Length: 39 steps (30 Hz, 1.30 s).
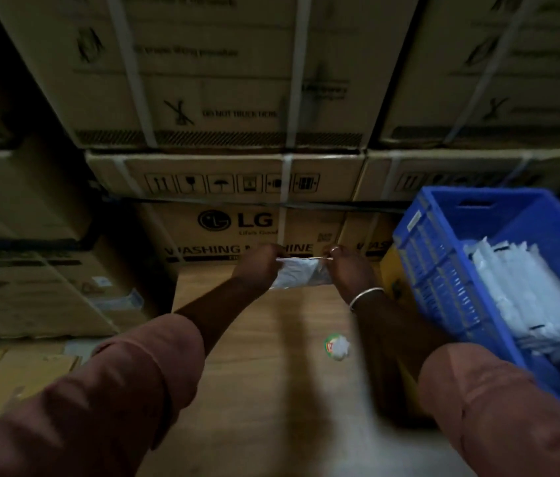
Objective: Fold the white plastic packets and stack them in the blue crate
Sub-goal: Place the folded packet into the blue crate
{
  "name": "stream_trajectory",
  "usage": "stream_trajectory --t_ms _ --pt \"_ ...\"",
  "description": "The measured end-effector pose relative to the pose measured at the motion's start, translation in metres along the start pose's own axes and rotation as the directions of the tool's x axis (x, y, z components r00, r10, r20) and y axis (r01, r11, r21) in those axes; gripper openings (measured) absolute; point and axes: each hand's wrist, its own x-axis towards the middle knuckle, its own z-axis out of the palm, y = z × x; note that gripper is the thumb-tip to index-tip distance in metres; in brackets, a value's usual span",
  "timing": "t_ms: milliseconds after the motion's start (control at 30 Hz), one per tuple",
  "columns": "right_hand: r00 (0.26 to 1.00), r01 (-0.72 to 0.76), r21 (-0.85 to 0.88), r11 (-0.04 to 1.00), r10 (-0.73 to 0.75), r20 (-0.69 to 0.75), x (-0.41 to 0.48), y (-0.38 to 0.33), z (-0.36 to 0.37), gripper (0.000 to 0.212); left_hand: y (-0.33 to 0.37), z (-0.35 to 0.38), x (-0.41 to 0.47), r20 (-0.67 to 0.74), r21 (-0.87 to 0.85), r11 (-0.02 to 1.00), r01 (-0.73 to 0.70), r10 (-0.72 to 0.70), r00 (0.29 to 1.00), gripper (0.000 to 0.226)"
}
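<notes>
Both hands hold one white plastic packet (300,273) stretched between them, above a brown cardboard surface (271,373). My left hand (257,265) pinches its left end and my right hand (349,266), with a metal bangle on the wrist, pinches its right end. The blue crate (443,270) stands tilted at the right, close beside my right forearm. Inside it lie several white packets (526,297) in a stack. The view is dim and a little blurred.
Stacked cardboard washing-machine boxes (237,187) form a wall straight ahead and to the left. A small crumpled white and green wrapper (337,346) lies on the cardboard surface between my forearms. A yellow object (390,270) shows left of the crate.
</notes>
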Motion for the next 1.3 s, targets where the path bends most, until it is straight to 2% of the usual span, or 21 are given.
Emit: stream_trajectory --t_ms 200,333,467,567,667,833,933,1033,1167,1300 --pt "0.997 0.020 -0.035 0.999 -0.018 0.070 0.008 0.004 -0.062 0.024 0.027 -0.045 0.023 -0.045 0.017 0.996 -0.084 0.085 0.995 0.021" --pt "0.998 -0.040 0.055 0.998 0.037 0.046 0.008 0.028 -0.087 0.024 0.054 -0.052 0.036 -0.016 -0.002 0.990 -0.142 0.142 0.990 0.018" --pt "0.992 -0.108 0.213 0.971 0.120 -0.046 -0.004 0.053 -0.121 0.020 0.095 -0.057 0.052 -0.011 -0.057 0.974 -0.218 0.218 0.976 0.020" --pt "0.979 -0.128 0.293 0.948 0.168 -0.114 -0.020 0.081 -0.157 0.017 0.141 -0.060 0.068 -0.060 -0.126 0.950 -0.286 0.280 0.958 0.021" --pt "0.965 -0.111 0.267 0.957 0.168 -0.203 -0.043 0.121 -0.200 0.017 0.203 -0.057 0.079 -0.081 -0.122 0.914 -0.387 0.380 0.921 0.022" --pt "0.916 -0.208 0.234 0.950 0.273 -0.293 -0.090 0.199 -0.247 0.017 0.303 -0.027 0.090 -0.085 -0.100 0.820 -0.564 0.558 0.826 0.025" --pt "0.896 -0.262 0.221 0.939 0.322 -0.306 -0.121 0.240 -0.244 0.017 0.351 0.004 0.095 -0.001 -0.083 0.802 -0.592 0.594 0.805 0.028" --pt "0.882 -0.302 0.224 0.927 0.361 -0.302 -0.147 0.260 -0.227 0.015 0.377 0.033 0.106 0.145 -0.016 0.779 -0.627 0.623 0.769 0.026" --pt "0.886 -0.305 0.370 0.878 0.404 -0.229 -0.161 0.267 -0.202 0.007 0.395 0.051 0.124 0.303 0.123 0.705 -0.699 0.644 0.703 0.023" --pt "0.887 -0.336 0.435 0.835 0.436 -0.152 -0.155 0.264 -0.178 0.012 0.403 0.059 0.136 0.456 0.254 0.616 -0.746 0.604 0.654 0.022"
